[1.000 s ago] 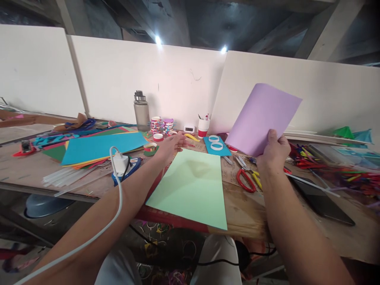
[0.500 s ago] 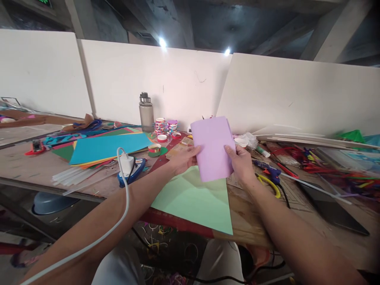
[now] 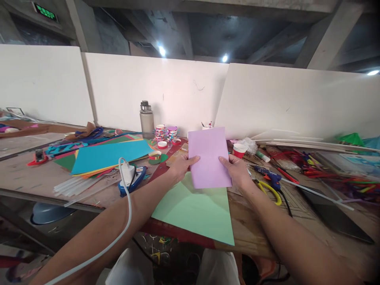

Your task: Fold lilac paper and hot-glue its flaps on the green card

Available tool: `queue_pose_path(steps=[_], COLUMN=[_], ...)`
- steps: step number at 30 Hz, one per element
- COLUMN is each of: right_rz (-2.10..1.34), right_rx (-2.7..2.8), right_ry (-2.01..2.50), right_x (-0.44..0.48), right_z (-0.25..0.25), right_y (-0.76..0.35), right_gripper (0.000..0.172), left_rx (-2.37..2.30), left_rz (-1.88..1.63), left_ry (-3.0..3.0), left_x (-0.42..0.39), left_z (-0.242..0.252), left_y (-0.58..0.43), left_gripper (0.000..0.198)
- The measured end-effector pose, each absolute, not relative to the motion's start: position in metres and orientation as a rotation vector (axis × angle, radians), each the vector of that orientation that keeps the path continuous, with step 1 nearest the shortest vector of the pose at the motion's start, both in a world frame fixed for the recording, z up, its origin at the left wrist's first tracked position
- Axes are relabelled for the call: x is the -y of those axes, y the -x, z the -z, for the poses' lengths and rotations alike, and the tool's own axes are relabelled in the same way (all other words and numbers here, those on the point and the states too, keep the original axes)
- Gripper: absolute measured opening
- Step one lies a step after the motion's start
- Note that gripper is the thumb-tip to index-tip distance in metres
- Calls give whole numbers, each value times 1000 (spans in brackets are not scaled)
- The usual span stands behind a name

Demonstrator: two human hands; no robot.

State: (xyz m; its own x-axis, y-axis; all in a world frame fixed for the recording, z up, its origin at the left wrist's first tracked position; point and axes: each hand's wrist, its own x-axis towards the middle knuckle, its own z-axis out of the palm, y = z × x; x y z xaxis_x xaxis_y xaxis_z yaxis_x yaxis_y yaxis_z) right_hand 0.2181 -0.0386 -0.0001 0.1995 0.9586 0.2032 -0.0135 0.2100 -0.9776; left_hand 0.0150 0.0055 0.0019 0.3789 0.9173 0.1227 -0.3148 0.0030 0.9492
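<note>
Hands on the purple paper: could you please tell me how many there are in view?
2: the left hand at the left edge of the purple paper, the right hand at its right edge.

Pale panels close off the far side of the desk (image 3: 18, 170): a left panel (image 3: 38, 83), a middle panel (image 3: 127, 91) with a short dark stroke and a thin squiggle on it, and a right panel (image 3: 297, 103). Over their tops I look up into grey, shadowy concrete, with a slanting pillar (image 3: 331, 43) at the upper right of the frame. Two white lamps (image 3: 162, 50) glare near the top centre, and another light (image 3: 373, 73) shows at the right edge. A green exit sign (image 3: 45, 12) glows at upper left. Below, bottom centre, the dim floor (image 3: 176, 255) is littered with scraps.
</note>
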Motion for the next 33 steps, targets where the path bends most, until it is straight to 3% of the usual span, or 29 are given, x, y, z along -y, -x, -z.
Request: queue_pose_path(steps=[12,18,25,33], right_rz=[-993,-992,-903,-906], right_rx=[1223,1061,919,916], right_ry=[1070,991,882,890], right_x=[41,44,46,42], right_z=[-6,-15,-16,-17], right_y=[-219,-220,-219,-223], right_gripper=[41,41,32,34], left_rx=[-684,-691,-651,-763], left_rz=[-1144,-906,-701,-771], left_ry=[-1164,-1275,-1166,-1213], left_x=[-4,-1,6,-2], left_z=[-8,-11,-9,-5], left_y=[-11,-7,-14,-12], left_gripper=[47,40,49,53])
